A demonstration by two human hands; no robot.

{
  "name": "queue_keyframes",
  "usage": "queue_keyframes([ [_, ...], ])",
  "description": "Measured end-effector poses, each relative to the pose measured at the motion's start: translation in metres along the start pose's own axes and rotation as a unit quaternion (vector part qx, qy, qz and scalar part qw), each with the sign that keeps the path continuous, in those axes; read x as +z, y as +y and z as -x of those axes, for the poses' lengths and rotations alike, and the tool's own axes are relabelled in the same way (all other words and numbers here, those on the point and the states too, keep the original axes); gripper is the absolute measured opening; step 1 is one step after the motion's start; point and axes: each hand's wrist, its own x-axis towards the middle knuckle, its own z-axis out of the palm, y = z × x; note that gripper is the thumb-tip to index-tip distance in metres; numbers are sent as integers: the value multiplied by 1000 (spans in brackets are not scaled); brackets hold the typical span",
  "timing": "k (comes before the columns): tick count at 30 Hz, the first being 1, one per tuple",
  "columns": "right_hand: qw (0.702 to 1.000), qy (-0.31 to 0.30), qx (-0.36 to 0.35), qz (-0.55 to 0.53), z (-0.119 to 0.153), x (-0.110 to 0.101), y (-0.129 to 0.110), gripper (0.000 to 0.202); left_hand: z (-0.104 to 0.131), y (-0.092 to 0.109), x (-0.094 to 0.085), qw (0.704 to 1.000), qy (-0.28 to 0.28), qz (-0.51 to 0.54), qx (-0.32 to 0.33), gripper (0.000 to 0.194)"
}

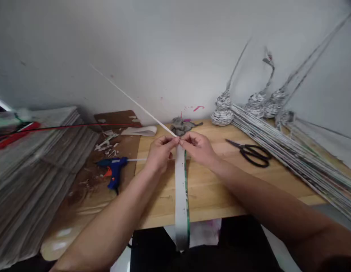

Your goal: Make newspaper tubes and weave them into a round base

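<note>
A long strip of paper [180,189], white with a green edge, runs from my fingers down over the table's front edge toward my lap. My left hand [161,151] pinches the strip's far end from the left. From the right, my right hand [199,147] pinches the same end, its fingertips nearly touching the left ones. A thin white paper stick [135,104] slants up and left from the pinched end, its tip near the wall. Exactly how strip and stick meet is hidden by my fingers.
Left of my hands lies a blue glue gun [115,170] beside paper scraps and a tall newspaper stack [50,158]. Black scissors [253,153] and a bundle of paper sticks [277,147] lie right. Woven paper figures [222,113] and a grey rag [179,126] sit by the wall.
</note>
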Motion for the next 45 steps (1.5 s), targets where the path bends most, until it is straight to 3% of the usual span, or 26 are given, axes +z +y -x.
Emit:
queue_keyframes([
  [5, 999, -5, 35, -24, 2, 3, 3, 27, -3, 2, -1, 1000, 16, 8, 9, 27],
  [10, 996, -21, 79, 35, 2, 3, 15, 41, -7, 1, -4, 1000, 9, 2, 9, 29],
  [17, 984, -136, 115, 7, -6, -17, 9, 33, -9, 4, -5, 1000, -8, -23, -7, 34],
  [21, 994, -67, 67, 50, -8, -28, -8, 30, -8, 0, -4, 997, -17, -79, 12, 31],
  [28, 988, -12, -9, 154, -2, -22, -18, 15, -8, -13, -4, 978, -53, -191, 58, 20],
  [34, 988, -20, 1, 155, -4, -24, -14, 16, -5, -11, -3, 969, -79, -222, 72, 16],
  [40, 993, -82, 82, 33, -8, -29, -9, 29, 1, -8, 0, 972, -108, -207, 35, 19],
  [45, 993, -19, 11, 112, -5, -26, -16, 32, 3, -6, 2, 977, -133, -168, 1, 21],
])
